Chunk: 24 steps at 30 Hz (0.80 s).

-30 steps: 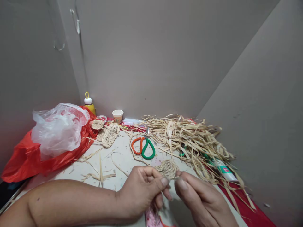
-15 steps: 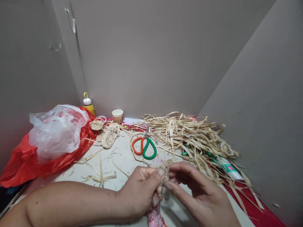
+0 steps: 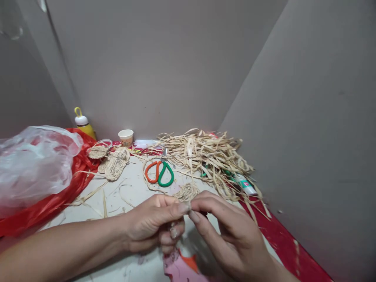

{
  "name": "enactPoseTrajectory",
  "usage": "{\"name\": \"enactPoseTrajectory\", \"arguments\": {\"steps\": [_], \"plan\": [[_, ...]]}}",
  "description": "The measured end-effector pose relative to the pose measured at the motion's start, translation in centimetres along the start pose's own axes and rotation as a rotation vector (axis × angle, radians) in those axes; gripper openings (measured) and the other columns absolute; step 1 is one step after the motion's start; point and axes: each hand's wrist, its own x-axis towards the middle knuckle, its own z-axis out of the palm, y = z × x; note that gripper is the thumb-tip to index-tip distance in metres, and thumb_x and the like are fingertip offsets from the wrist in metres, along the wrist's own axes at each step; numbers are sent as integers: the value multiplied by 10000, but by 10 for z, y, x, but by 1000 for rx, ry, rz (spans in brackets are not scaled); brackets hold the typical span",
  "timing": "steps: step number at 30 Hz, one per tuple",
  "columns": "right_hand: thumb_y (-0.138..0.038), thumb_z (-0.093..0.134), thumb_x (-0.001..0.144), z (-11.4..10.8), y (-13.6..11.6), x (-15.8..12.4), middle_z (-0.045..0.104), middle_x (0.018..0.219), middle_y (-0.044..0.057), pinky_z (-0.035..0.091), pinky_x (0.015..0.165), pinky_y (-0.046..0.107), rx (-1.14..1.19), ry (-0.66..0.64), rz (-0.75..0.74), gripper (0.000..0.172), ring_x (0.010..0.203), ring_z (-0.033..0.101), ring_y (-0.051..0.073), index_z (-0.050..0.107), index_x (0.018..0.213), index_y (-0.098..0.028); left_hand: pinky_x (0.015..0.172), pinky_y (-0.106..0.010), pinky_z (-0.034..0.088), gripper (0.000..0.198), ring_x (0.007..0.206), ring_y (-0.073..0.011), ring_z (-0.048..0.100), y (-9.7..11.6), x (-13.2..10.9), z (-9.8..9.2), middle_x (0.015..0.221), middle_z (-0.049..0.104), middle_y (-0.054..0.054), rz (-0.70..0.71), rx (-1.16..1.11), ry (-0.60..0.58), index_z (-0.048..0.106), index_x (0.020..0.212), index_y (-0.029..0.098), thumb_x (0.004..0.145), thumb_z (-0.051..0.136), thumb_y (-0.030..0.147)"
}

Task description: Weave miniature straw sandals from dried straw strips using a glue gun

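Observation:
My left hand (image 3: 160, 221) is closed, its thumb and forefinger pinching a pale braided straw piece (image 3: 187, 191). Coiled loops of that piece show just beyond the fingertips; the part between the fingers is hidden. From the right, my right hand (image 3: 227, 227) meets the left, thumb and forefinger pinched at the same spot. Scissors (image 3: 166, 174) with one orange and one green handle lie beyond the hands, with a braided cord (image 3: 146, 182) curving around the orange handle. Below the left hand is a pink and orange item (image 3: 180, 270) whose kind I cannot make out.
Oval woven straw pieces (image 3: 117, 162) lie left of the scissors. A heap of dry straw strips (image 3: 202, 150) covers the back right, near a green-and-white container (image 3: 246, 185). A paper cup (image 3: 126, 138), a yellow bottle (image 3: 85, 125), and white plastic (image 3: 38, 164) over a red bag (image 3: 79, 180) stand left.
The view has swung right, so the table things appear further left. Both hands remain together at the straw piece, and more of its coiled part shows beyond the fingers.

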Motion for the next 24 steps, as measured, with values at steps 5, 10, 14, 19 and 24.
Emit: {"name": "enactPoseTrajectory", "arguments": {"steps": [5,10,14,19,24], "plan": [[-128,531,869,-30,14,3,514,666,-40,377,514,223,-158,344,201,124,552,457,107,566,803,-227,359,-181,338,367,318,-56,459,5,-8,8,551,648,-8,-8,251,-47,539,672,160,709,768,445],[-246,428,909,-57,39,10,394,559,-59,303,428,236,6,460,444,219,478,350,123,476,696,-236,427,-185,343,443,360,-52,432,22,4,-10,441,513,42,323,408,265,518,592,164,891,534,490],[-385,400,925,-57,61,13,291,545,-72,261,434,238,-90,314,505,357,474,283,110,339,603,-241,459,-178,337,484,398,-48,403,29,17,-29,424,488,38,392,577,451,528,552,151,909,504,476],[-401,590,807,-52,91,11,382,466,-72,288,443,235,-157,111,584,392,429,344,95,374,531,-226,577,-219,460,279,583,-95,587,24,22,-32,851,716,-22,490,552,476,516,797,189,738,746,335],[-204,509,784,-47,111,4,641,662,-18,406,518,247,-253,53,640,260,509,572,148,534,1043,-204,413,-168,302,237,368,-72,399,24,21,-30,446,533,87,502,590,592,525,945,207,844,615,401]]}}
